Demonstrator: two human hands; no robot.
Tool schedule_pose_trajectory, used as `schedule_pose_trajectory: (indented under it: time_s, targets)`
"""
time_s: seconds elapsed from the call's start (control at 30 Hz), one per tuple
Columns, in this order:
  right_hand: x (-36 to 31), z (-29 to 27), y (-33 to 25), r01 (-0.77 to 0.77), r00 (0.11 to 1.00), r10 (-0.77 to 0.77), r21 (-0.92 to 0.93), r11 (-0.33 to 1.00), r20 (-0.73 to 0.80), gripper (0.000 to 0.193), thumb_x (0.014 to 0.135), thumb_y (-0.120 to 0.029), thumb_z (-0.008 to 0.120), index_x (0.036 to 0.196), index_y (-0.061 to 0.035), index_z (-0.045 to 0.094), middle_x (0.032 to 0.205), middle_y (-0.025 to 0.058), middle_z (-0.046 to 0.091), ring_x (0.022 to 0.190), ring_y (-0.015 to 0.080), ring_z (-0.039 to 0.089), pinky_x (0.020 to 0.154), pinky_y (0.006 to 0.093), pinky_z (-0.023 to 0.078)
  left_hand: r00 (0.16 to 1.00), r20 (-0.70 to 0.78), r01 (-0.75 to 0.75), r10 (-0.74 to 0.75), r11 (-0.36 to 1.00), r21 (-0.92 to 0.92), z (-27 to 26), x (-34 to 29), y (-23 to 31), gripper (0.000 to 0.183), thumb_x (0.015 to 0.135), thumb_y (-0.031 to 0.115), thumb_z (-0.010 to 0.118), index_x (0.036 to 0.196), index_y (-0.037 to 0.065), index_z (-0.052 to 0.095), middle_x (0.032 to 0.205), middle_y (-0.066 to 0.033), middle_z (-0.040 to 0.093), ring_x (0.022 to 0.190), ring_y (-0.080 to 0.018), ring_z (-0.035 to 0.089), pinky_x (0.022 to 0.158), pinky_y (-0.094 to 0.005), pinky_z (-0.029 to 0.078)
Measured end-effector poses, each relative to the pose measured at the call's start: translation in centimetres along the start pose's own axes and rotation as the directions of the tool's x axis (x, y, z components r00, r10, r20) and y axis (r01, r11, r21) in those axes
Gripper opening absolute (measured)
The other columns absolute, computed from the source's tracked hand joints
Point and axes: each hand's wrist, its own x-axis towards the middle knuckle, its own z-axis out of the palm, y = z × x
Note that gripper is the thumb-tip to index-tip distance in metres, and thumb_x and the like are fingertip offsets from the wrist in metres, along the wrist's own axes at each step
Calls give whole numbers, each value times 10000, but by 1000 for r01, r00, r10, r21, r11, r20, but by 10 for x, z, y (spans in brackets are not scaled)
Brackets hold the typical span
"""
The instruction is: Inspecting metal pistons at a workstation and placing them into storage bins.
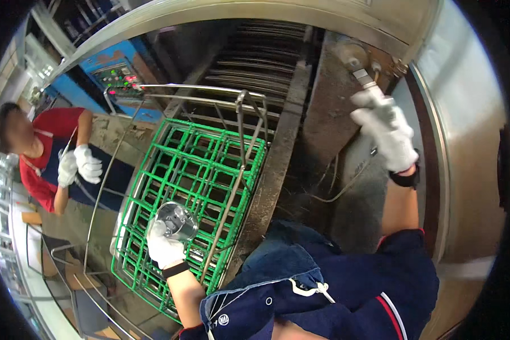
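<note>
My left hand (165, 246), in a white glove, grips a shiny round vessel, perhaps a glass bowl or cup (178, 222). It is held over a green coated wire rack (195, 161). At the upper right my right hand (386, 133), gloved too, reaches toward a pale metal fitting (361, 75) on the machine's wall. Its fingers are bent and partly smeared; a greyish thing shows between thumb and fingers, but its kind is unclear. Whether the fingertips touch the fitting cannot be made out.
A metal rail frame (226, 218) surrounds the rack. Behind lies a dark slatted conveyor (249, 68). A thin hose (345, 190) hangs below my right hand. At left stands a co-worker (56, 147) in red with white gloves, near a blue control panel (116, 76). Steel panelling (470, 141) rises at right.
</note>
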Motion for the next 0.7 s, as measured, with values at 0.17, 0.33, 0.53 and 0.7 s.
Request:
schedule_pose_trajectory:
  time_s: [0.17, 0.33, 0.53, 0.7]
  targets:
    - [62, -54, 68, 183, 921, -214, -123, 975, -325, 484, 896, -112, 706, 1352, -44, 556, 1260, 106, 641, 1145, 184, 590, 1027, 323, 429, 835, 469, -549, 288, 373, 748, 63, -37, 34, 277, 731, 195, 695, 967, 58, 743, 979, -127, 726, 887, -226, 691, 817, -332, 545]
    - [69, -46, 117, 243, 869, -456, -635, 733, -194, 559, 1026, -189, 485, 1517, -4, 292, 1570, 153, 334, 1453, 250, 314, 1193, 336, 219, 985, 35, -170, 167, 954, 245, 6, 8, -38, 266, 858, 168, 616, 1073, 35, 697, 1013, -102, 711, 903, -186, 660, 822, -314, 530]
    - [40, 1, 204, -3, 915, -130, -328, 945, -381, 563, 1008, -176, 537, 1511, -35, 326, 1525, 172, 402, 1375, 276, 424, 1140, 353, 311, 994, -102, -53, 30, 971, -232, 23, -39, 1, 328, 872, 50, 618, 1194, -2, 596, 1068, -85, 668, 911, -165, 622, 850, -332, 531]
    - [-17, 39, 103, 53, 756, -403, -566, 823, -516, 833, 696, -254, 888, 1363, 22, 471, 1254, 223, 607, 1041, 394, 628, 924, 436, 523, 996, 7, -81, 88, 943, -322, -4, -69, 24, 368, 896, 88, 643, 1240, -22, 570, 1066, -88, 660, 917, -165, 634, 850, -329, 541]
